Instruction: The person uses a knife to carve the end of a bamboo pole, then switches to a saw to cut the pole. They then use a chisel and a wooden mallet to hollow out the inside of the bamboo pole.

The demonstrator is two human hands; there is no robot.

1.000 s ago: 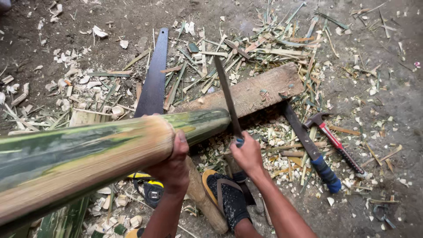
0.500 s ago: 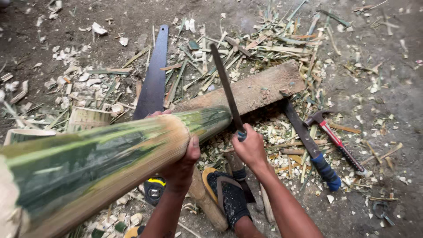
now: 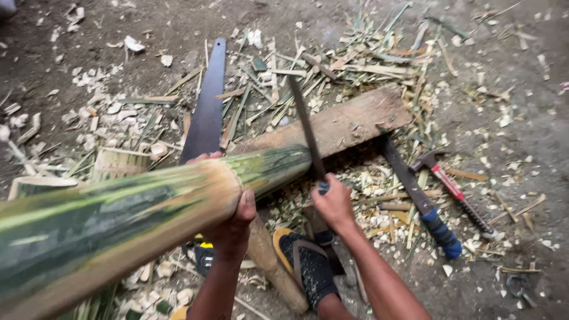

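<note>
green bamboo pole (image 3: 136, 213) propped on a wooden plank (image 3: 338, 121), a blade set across its far end.

the pole runs from the lower left up to the plank, which lifts its tip off the dirt so the blade can bite. the left hand (image 3: 234, 216) is wrapped around the pole to steady it; the right hand (image 3: 333, 204) is clenched on the handle of a long dark knife (image 3: 305, 127), its blade standing up just past the pole's end. a sandalled foot (image 3: 305, 264) sits below. a saw blade (image 3: 206, 106), a blue-handled machete (image 3: 421, 198) and a red-handled hammer (image 3: 453, 189) lie close by among bamboo chips.
</note>
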